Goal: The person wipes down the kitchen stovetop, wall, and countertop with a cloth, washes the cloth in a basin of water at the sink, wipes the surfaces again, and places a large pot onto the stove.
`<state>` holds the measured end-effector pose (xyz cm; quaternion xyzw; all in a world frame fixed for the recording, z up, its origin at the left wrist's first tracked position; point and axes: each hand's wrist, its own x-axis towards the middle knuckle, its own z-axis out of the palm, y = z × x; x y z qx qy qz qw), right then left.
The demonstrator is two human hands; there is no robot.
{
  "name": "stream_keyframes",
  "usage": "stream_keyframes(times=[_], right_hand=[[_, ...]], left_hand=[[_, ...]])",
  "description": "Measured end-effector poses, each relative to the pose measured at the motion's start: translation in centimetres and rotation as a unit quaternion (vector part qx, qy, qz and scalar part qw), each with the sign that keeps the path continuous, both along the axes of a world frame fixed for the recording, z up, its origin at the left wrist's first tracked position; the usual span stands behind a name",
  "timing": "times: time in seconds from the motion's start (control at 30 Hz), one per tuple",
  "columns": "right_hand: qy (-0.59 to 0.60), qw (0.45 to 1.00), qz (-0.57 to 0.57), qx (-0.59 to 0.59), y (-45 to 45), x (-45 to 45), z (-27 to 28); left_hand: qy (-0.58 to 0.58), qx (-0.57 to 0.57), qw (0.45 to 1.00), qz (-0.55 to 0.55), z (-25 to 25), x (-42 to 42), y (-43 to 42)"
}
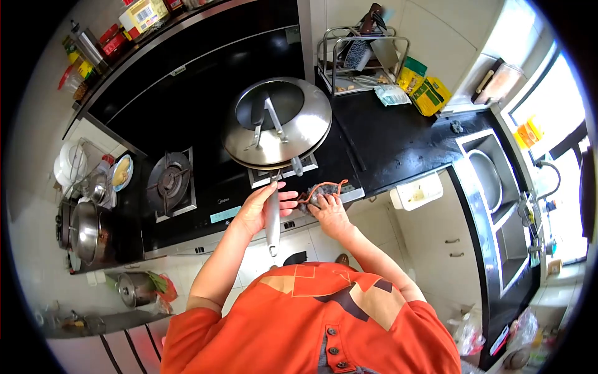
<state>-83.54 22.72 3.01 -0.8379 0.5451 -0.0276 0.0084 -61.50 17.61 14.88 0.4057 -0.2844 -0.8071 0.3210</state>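
A long-handled pan (232,149) sits on the right burner under a domed lid (305,134) with a steel rim, a dark glass centre and an upright handle. Its grey pan handle (273,218) points toward me. My left hand (255,209) is at this handle, palm up, fingers stretched out and apart behind it. To the right, my right hand (330,215) presses its curled fingers on a grey rag (314,194) with orange edging at the stove's front edge. The fingers partly cover the rag.
Left of the pan is another burner (169,177), with pots and a food plate (122,172) beyond. A knife rack (364,59) and yellow packets (430,93) stand at the back right. A white bin (417,192) hangs at the counter's front; the sink (514,243) is far right.
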Motion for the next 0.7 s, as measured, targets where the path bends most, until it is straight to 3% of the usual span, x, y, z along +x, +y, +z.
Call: stream_keyframes(times=[0.2,0.4,0.57,0.7], right_hand=[[-0.091,0.984,0.049,0.145,-2.3,-4.3,2.8],[-0.331,0.909,0.100,0.231,-6.6,-10.2,4.1],[-0.334,0.934,0.000,0.125,-11.1,-14.5,9.5],[-0.367,0.930,-0.009,-0.031,-18.2,-15.7,13.7]], left_hand=[[-0.039,-0.003,0.999,0.004,-1.3,-0.4,-0.7],[-0.001,0.051,0.998,-0.029,-0.6,-0.9,-1.5],[0.108,0.095,0.989,-0.019,-1.7,-0.8,-2.0],[0.102,0.076,0.992,0.005,-0.9,-0.9,-1.5]])
